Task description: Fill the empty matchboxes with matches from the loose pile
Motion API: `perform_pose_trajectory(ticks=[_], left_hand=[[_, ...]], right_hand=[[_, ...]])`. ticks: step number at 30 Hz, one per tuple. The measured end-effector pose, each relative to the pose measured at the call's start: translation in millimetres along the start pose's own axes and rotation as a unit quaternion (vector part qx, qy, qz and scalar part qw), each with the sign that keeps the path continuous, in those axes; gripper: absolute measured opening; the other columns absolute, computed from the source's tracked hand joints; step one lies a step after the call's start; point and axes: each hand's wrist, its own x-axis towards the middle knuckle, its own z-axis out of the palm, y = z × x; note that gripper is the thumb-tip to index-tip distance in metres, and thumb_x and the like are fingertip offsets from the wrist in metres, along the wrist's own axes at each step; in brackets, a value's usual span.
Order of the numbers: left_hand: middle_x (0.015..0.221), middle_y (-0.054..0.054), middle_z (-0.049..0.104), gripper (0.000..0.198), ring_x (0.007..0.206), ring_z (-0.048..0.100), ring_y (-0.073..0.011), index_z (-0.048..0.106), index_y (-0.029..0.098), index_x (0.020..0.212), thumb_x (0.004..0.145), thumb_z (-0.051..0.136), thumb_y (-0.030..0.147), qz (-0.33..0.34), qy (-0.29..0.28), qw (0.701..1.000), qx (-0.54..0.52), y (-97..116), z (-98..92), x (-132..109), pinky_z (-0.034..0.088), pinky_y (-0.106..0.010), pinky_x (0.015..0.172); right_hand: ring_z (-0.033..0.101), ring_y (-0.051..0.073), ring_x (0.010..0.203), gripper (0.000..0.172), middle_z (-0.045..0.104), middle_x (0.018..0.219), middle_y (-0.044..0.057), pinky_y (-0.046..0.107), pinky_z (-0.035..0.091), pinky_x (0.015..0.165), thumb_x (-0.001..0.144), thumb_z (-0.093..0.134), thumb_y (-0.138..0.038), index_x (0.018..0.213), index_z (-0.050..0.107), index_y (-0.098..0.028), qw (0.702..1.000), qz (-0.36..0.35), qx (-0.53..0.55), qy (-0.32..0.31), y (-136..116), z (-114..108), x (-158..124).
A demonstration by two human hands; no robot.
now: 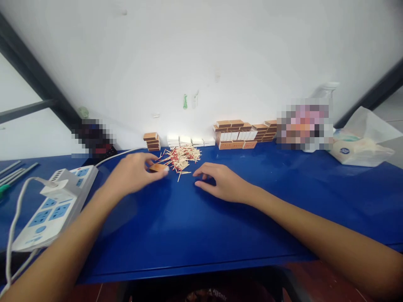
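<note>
My left hand [130, 173] is closed on a small brown matchbox [157, 167], gripping it between thumb and fingers just left of a pile of matches [184, 157]. The matches are loose, with red heads, and lie on the blue table [176, 226]. To the right of the pile, my right hand [225, 183] hovers low with its fingers curved and the thumb apart; I see nothing in it. Behind the pile stands a row of white matchbox trays [191, 141]. A short stack of matchboxes [152, 141] is at their left.
A larger matchbox stack [236, 135] stands against the white wall [217, 50]. At the left lies a white power strip [59, 209] with a plug and cable. A tissue pack [354, 149] in clear plastic sits at the far right. Two blurred-out patches hide other items.
</note>
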Motion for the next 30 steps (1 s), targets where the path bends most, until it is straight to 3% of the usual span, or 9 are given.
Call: perform_pose_trajectory(ticks=[3,6,10,14,16,19,25,30], left_hand=[[0.106,-0.007,0.076,0.051,0.093,0.072,-0.0301,0.076,0.029,0.115,0.077,0.076,0.063,0.083,0.042,0.995,-0.034,43.8,17.7,-14.3,0.054,-0.041,0.081],[0.104,-0.008,0.071,0.036,0.092,0.069,-0.0278,0.076,0.031,0.112,0.082,0.075,0.051,0.129,0.089,0.985,-0.073,64.1,35.2,-18.7,0.054,-0.041,0.081],[0.093,-0.005,0.066,0.029,0.082,0.066,-0.0241,0.076,0.029,0.104,0.081,0.080,0.046,0.153,0.105,0.975,-0.122,60.6,51.4,-20.3,0.054,-0.039,0.073],[0.090,-0.003,0.068,0.030,0.077,0.065,-0.0230,0.075,0.032,0.103,0.079,0.084,0.047,0.137,0.059,0.976,-0.159,58.0,61.7,-24.8,0.052,-0.039,0.067],[0.089,-0.003,0.068,0.025,0.075,0.065,-0.0228,0.075,0.034,0.100,0.081,0.082,0.049,0.127,0.033,0.976,-0.175,59.8,63.9,-27.3,0.052,-0.039,0.063],[0.087,-0.003,0.068,0.024,0.071,0.064,-0.0224,0.074,0.036,0.097,0.083,0.079,0.055,0.126,0.007,0.974,-0.190,59.7,63.9,-28.5,0.052,-0.040,0.060],[0.097,-0.003,0.072,0.037,0.078,0.066,-0.0229,0.070,0.040,0.117,0.082,0.079,0.034,0.150,-0.012,0.960,-0.234,49.6,63.9,-22.3,0.054,-0.038,0.062],[0.095,-0.001,0.071,0.028,0.077,0.064,-0.0174,0.072,0.031,0.114,0.086,0.077,0.033,0.098,0.023,0.953,-0.285,49.9,63.7,-20.9,0.054,-0.032,0.067]], right_hand=[[0.068,0.017,0.079,0.046,0.074,0.110,0.005,0.032,0.055,0.073,0.088,0.078,-0.036,0.128,0.061,-0.023,0.998,0.031,0.061,-0.015,-17.5,2.2,-1.6],[0.067,0.016,0.071,0.044,0.075,0.101,0.003,0.031,0.052,0.066,0.084,0.081,-0.039,0.119,0.060,-0.024,0.995,0.078,0.070,-0.001,-25.0,3.3,-1.1],[0.068,0.017,0.071,0.050,0.075,0.103,0.003,0.032,0.051,0.069,0.081,0.085,-0.039,0.118,0.054,-0.024,0.992,0.107,0.050,0.039,-20.1,5.0,0.8],[0.068,0.021,0.082,0.055,0.073,0.107,0.006,0.034,0.050,0.072,0.077,0.088,-0.045,0.118,0.058,-0.023,0.995,0.101,0.000,0.001,-17.4,9.2,1.1],[0.067,0.024,0.089,0.045,0.071,0.105,0.007,0.035,0.050,0.074,0.080,0.086,-0.044,0.111,0.062,-0.022,0.996,0.081,-0.028,-0.022,-17.2,11.3,1.0],[0.065,0.023,0.089,0.024,0.069,0.103,0.006,0.035,0.049,0.073,0.087,0.077,-0.027,0.105,0.064,-0.021,0.996,0.066,-0.052,-0.032,-12.6,10.4,1.4],[0.063,0.017,0.085,0.027,0.067,0.106,0.004,0.030,0.050,0.071,0.092,0.072,-0.019,0.117,0.064,-0.024,0.997,0.054,0.050,-0.019,4.9,-0.3,5.1],[0.066,0.015,0.083,0.037,0.069,0.114,0.004,0.031,0.055,0.071,0.092,0.074,-0.029,0.126,0.059,-0.025,0.969,0.162,0.183,0.039,5.1,4.3,7.8]])
